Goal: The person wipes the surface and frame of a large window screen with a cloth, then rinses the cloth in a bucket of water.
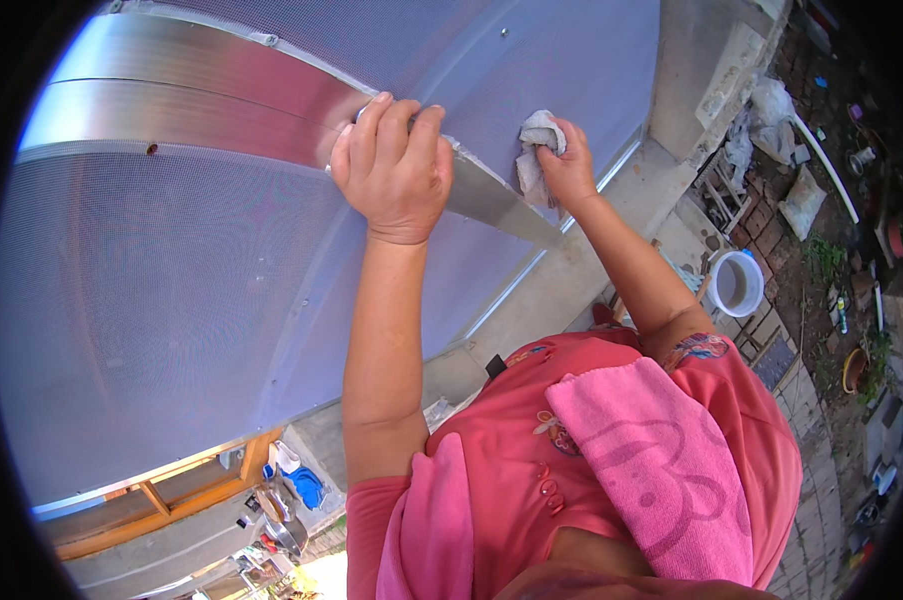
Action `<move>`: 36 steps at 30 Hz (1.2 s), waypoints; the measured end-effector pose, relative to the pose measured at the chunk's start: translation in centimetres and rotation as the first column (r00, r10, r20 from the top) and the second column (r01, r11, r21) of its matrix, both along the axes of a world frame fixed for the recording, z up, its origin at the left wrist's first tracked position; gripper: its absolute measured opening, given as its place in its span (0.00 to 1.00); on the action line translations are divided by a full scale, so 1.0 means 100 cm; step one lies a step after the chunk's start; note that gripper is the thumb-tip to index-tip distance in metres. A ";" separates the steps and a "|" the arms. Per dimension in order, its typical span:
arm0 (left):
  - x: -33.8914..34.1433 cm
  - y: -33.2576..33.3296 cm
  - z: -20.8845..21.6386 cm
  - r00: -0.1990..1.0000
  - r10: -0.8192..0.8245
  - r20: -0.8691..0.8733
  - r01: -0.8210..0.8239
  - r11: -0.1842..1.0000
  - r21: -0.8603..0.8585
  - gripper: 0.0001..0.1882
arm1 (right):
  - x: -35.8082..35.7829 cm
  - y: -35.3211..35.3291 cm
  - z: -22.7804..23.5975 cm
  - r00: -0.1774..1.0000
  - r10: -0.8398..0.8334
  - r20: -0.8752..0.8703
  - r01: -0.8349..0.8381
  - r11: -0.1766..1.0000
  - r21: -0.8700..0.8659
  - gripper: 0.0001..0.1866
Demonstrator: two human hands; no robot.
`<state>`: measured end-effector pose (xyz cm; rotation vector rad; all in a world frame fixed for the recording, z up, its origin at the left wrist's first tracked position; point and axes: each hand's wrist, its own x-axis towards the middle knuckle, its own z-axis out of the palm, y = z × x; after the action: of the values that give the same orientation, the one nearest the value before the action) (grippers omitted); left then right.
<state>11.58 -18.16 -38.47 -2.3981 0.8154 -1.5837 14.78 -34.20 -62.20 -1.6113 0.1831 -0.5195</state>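
Observation:
A large screen of fine mesh (161, 290), bluish in this light, fills the left and upper part of the head view. A wide, shiny metal bar (201, 95) crosses it. My left hand (396, 165) is closed round this bar, its fingers curled over the upper edge. What lies under those fingers is mostly hidden. To the right, my right hand (571, 175) pinches a crumpled, greyish-white cloth (533, 160) against or close to the mesh, above the bar's lower end. I cannot tell whether the cloth touches it.
A pink towel (661, 460) hangs over my shoulders. On the paving at right stands a white bucket (736, 283). Plastic bags (771, 110), a white pipe (826, 170) and scattered rubbish lie beyond. At lower left are an orange wooden frame (166, 505) and a blue object (306, 487).

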 end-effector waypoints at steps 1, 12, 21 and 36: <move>0.002 -0.002 0.000 1.000 -0.002 0.010 0.002 1.000 0.000 0.12 | 0.005 -0.003 -0.020 0.994 0.008 -0.111 -0.009 1.000 -0.003 0.23; 0.003 0.001 -0.003 1.000 -0.007 0.005 0.007 1.000 -0.001 0.10 | -0.005 0.005 -0.014 0.957 0.149 -0.249 -0.141 0.989 0.050 0.23; 0.001 -0.001 -0.001 1.000 0.015 0.002 -0.015 1.000 -0.002 0.12 | -0.032 0.012 0.074 0.951 0.207 0.230 -0.123 0.936 -0.331 0.26; -0.001 0.002 -0.003 1.000 0.018 -0.005 -0.018 1.000 0.006 0.11 | -0.042 0.008 0.117 0.916 0.309 0.256 -0.175 0.882 -0.437 0.26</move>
<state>11.53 -17.91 -38.76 -2.3993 0.7960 -1.5665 10.54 -33.35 -50.48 -1.8911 -0.3984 -0.6406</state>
